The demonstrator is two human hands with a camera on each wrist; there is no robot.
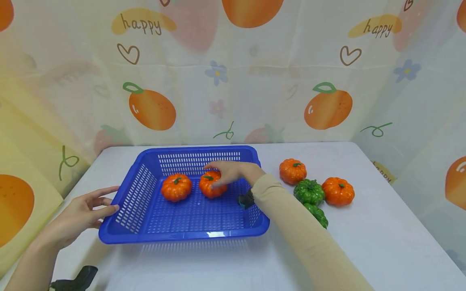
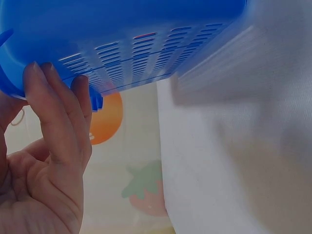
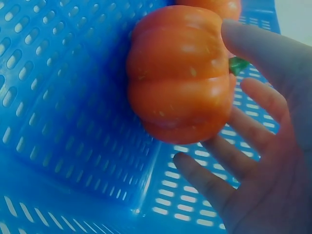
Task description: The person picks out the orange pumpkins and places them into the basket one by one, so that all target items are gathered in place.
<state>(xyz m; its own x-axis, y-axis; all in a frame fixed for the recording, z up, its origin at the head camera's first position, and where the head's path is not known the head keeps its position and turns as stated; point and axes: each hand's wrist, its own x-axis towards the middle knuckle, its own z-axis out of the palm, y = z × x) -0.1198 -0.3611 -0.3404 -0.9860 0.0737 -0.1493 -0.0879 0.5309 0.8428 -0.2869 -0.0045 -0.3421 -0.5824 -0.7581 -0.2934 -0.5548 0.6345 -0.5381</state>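
Note:
A blue plastic basket (image 1: 182,235) with slotted walls stands on the white table. My left hand (image 1: 78,216) holds its left rim; in the left wrist view the fingertips press against the outer wall. Inside the basket, my right hand (image 1: 230,171) grips a small orange pumpkin (image 1: 208,189) with a green stem, thumb on the near side and fingers on the far side. The right wrist view shows the thumb against the top of this pumpkin (image 3: 180,78), the other fingers spread behind it. To its left, a second orange pumpkin (image 1: 176,188) sits on the basket floor.
Right of the basket lie two orange pumpkins, one farther back (image 1: 292,171) and one farther right (image 1: 338,191). Between and before them are a green pumpkin (image 1: 309,192) and another green one (image 1: 318,215), partly hidden by my right sleeve. A printed curtain (image 1: 255,93) hangs behind the table.

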